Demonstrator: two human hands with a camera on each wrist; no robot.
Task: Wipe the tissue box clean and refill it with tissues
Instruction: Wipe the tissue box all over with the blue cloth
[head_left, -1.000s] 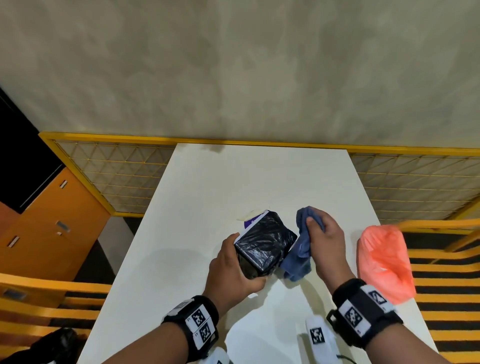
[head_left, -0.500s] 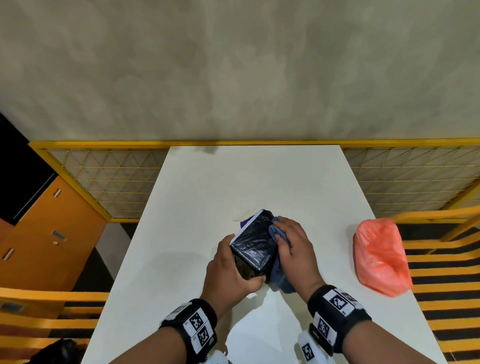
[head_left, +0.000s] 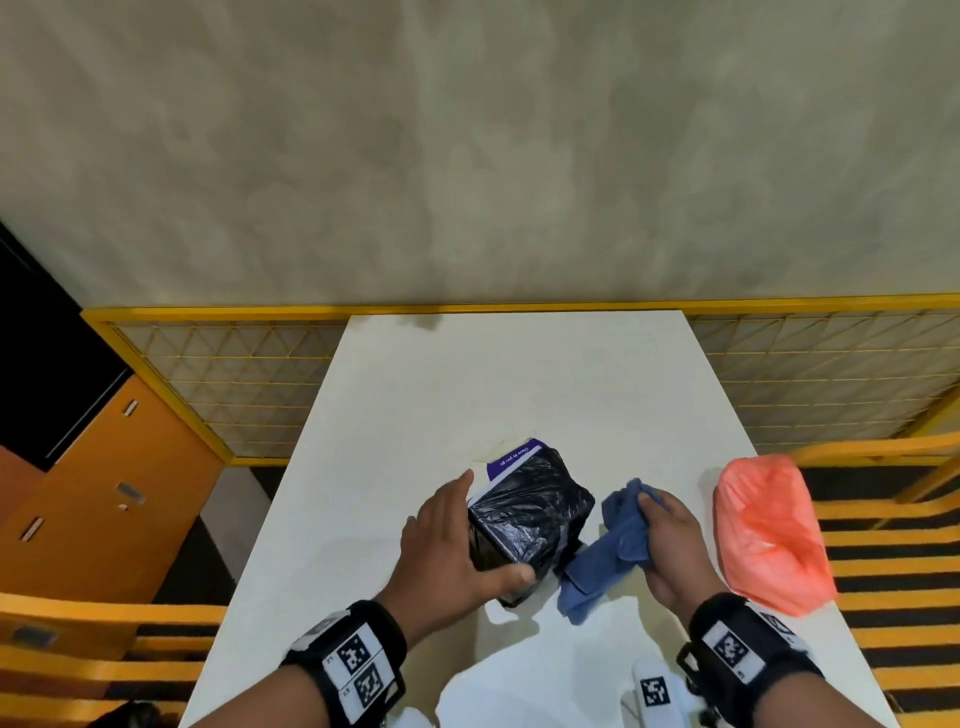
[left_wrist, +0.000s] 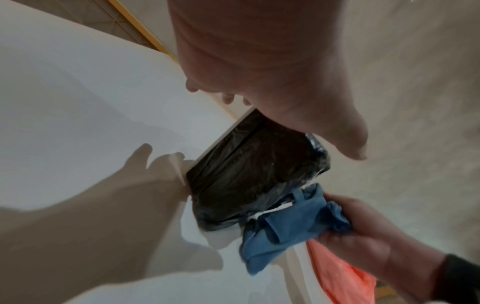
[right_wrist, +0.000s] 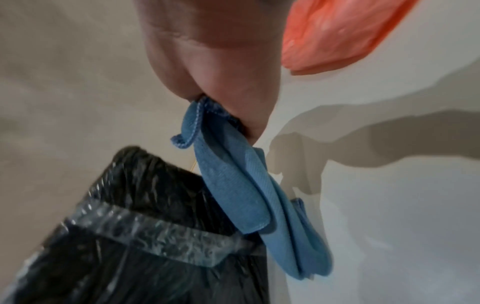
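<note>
— Tissue box (head_left: 524, 512) first: where does it sit?

— Near the middle of the white worktop (head_left: 509, 384), a little toward the near edge, wrapped in glossy black plastic with a purple-and-white panel showing at its far end. The left hand (head_left: 449, 551) grips it — thumb along the near side, fingers (head_left: 460, 486) curled over the far-left edge — and it looks tipped up rather than flat.

— And the other hand?

— The right hand (head_left: 672, 543) pinches a bunched blue cloth (head_left: 608, 556) between thumb and fingertips; the right wrist view shows the cloth hanging down just beside the box's right face, close to it, though contact can't be confirmed. An orange plastic bag (head_left: 769, 530) lies by the worktop's right edge, apart from both hands.

— Which step would that be?

— Wiping, by the look of it; the refill hasn't begun, and no loose tissues are visible. What the bag holds can't be told.

— What does the next move ask for?

— Probably pressing the cloth flat against a face of the box while the left hand braces it. The slick wrap could slide or crinkle under the stroke, so a firm hold matters.
</note>
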